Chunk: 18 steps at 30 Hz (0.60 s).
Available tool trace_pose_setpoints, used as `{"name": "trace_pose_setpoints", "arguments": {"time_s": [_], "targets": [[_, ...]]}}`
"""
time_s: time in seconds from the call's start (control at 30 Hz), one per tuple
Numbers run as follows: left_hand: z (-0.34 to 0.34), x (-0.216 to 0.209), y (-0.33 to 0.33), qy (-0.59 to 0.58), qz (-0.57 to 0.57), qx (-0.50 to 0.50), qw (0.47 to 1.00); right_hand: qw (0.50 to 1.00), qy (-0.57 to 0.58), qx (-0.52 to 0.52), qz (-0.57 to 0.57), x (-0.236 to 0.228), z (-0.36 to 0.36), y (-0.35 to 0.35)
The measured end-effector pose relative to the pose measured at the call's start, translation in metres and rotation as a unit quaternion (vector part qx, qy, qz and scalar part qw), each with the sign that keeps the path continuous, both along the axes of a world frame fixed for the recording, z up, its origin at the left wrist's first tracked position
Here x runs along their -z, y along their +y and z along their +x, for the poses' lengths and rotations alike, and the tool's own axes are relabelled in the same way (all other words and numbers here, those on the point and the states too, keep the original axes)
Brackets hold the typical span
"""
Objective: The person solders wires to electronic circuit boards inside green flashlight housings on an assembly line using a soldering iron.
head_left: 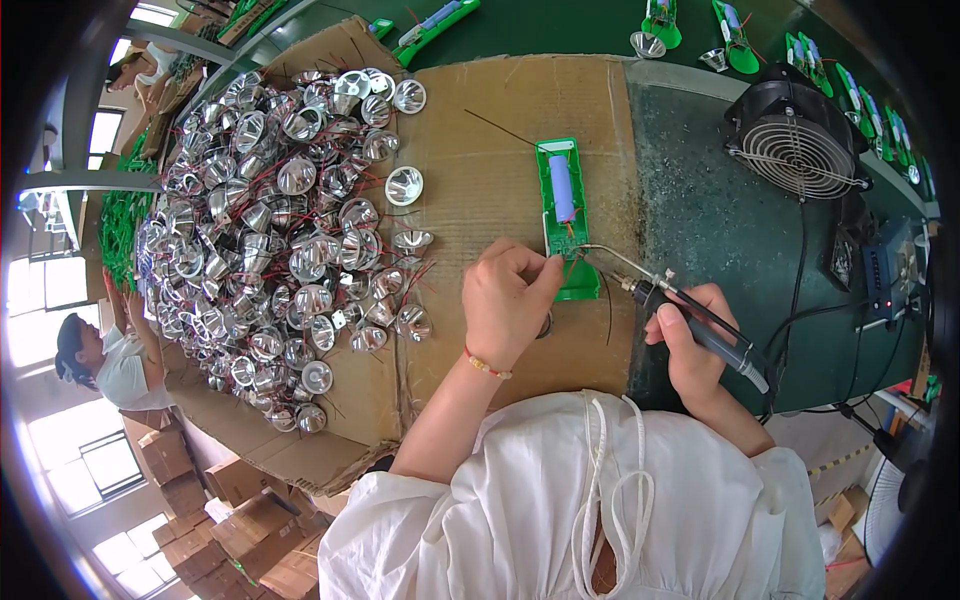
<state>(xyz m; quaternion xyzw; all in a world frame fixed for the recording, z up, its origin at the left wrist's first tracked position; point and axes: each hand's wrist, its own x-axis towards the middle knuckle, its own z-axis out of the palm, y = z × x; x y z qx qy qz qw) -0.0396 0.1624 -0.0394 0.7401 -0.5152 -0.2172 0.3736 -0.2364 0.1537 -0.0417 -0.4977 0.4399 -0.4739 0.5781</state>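
Note:
A green plastic flashlight housing lies open on the cardboard, holding a purple cylindrical battery and a small circuit board with thin wires. Over its lower end, my left hand has thumb and fingertips pinched together; what sits between them is too small to make out. My right hand grips the dark handle of a soldering iron with a thin curved metal tube along it. The iron's tip meets the board area close to my left fingertips. Something round and shiny is partly hidden below my left hand.
Left of the cardboard sheet, a carton holds a heap of silvery reflectors with red wires. A black fan stands at right, near a blue box. More green housings line the far side. Another person works at left.

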Motion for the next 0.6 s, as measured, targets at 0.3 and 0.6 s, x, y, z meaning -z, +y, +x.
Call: {"name": "trace_pose_setpoints", "arguments": {"time_s": [0.3,0.6], "targets": [[-0.0046,-0.0018,0.0019,0.033,-0.025,0.003,0.999,1.0,0.006,-0.021,-0.005,0.004,0.0004,-0.0005],[-0.0056,-0.0011,0.0019,0.033,-0.017,0.002,0.999,0.999,-0.018,0.024,-0.028,0.0032,-0.003,0.0028]]}}
